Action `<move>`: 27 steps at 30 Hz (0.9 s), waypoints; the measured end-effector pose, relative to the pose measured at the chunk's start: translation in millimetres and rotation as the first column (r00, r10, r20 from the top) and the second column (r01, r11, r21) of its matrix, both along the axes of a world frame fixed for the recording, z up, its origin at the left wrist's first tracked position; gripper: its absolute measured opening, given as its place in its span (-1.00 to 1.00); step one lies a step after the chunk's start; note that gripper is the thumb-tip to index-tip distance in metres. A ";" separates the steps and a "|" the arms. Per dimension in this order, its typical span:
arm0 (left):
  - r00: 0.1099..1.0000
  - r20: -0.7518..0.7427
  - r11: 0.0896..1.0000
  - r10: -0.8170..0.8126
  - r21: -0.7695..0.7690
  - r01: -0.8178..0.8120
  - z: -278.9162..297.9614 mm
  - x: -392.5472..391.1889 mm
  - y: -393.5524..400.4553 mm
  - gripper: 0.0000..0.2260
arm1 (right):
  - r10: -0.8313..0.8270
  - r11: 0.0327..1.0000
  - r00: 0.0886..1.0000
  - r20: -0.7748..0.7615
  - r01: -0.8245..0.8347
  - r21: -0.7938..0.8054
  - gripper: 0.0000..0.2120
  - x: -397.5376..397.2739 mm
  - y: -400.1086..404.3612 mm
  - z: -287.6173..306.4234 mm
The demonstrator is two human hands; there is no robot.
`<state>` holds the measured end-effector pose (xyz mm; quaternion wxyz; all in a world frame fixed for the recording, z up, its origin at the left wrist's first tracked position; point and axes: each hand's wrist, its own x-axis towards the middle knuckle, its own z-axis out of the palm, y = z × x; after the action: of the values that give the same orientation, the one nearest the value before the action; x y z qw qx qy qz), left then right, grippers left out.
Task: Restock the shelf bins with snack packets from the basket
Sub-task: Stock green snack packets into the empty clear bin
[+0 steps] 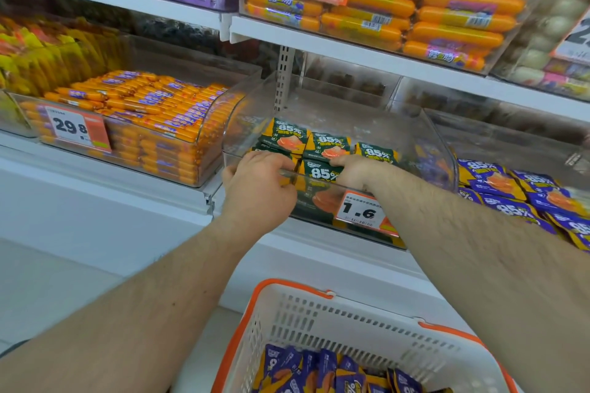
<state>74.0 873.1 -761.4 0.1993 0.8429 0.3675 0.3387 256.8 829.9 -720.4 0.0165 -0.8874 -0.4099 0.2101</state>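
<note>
Both hands in clear plastic shelf bin (440, 150): left hand (258, 185) and right hand (354, 171) fingers curled onto green 85% snack packets (325, 145), bin part-filled; purple packets (322, 370) remain in white-and-orange basket (357, 316), restocking unfinished.

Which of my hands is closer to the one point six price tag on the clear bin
Right. Your right hand reaches over the bin's front rim just above the price tag. Your left hand grips the green packets farther along the rim to the left.

orange price tags (78, 129), white floor (48, 281)
</note>
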 end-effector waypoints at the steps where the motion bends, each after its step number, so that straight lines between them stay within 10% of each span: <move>1: 0.998 0.054 0.998 -0.012 0.063 0.009 -0.5 -0.5 -1.3 -0.75 | -0.014 1.000 1.000 -0.004 0.014 0.007 -0.12 0.2 0.7 -0.4; 6: 0.941 0.233 0.962 -0.246 0.176 0.208 1.5 -5.0 -24.9 -0.80 | -0.204 0.915 0.976 0.076 0.163 0.368 -0.45 8.0 1.8 -9.1; 10: 0.900 -0.146 0.908 -0.410 -0.161 0.387 -10.4 1.7 -36.1 -0.74 | -0.200 0.571 0.909 0.364 -0.194 0.797 -0.85 -12.4 -15.5 -1.6; 13: 0.698 -0.440 0.823 -0.565 -0.353 0.444 -25.4 5.4 -37.4 -0.78 | -0.180 0.206 0.800 0.572 -0.538 0.817 -0.90 -35.3 -36.3 -9.9; 16: 0.418 -0.606 0.733 -0.677 -0.501 0.461 -38.1 3.2 -47.8 -0.82 | -0.166 0.076 0.781 0.602 -0.598 0.798 -0.92 -59.0 -69.9 -49.2; 19: 0.236 -0.710 0.729 -0.664 -0.543 0.417 -51.8 0.7 -57.8 -0.73 | -0.123 0.171 0.917 0.379 -0.357 0.918 -0.89 -70.1 -109.6 -121.1; 22: 0.020 -0.780 0.721 -0.626 -0.568 0.396 -71.5 -0.4 -64.0 -0.67 | -0.190 0.485 0.981 0.032 0.065 0.872 -0.88 -77.5 -145.4 -205.8; 27: -0.029 -0.800 0.740 -0.600 -0.568 0.361 -82.4 -1.5 -68.1 -0.64 | -0.227 0.952 0.910 -0.347 0.283 0.119 -0.86 -101.8 -177.9 -291.9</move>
<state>72.5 805.0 -843.7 0.1051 0.9031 0.1179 -0.3993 155.0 652.0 -1012.3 0.1860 -0.8812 -0.2976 0.3166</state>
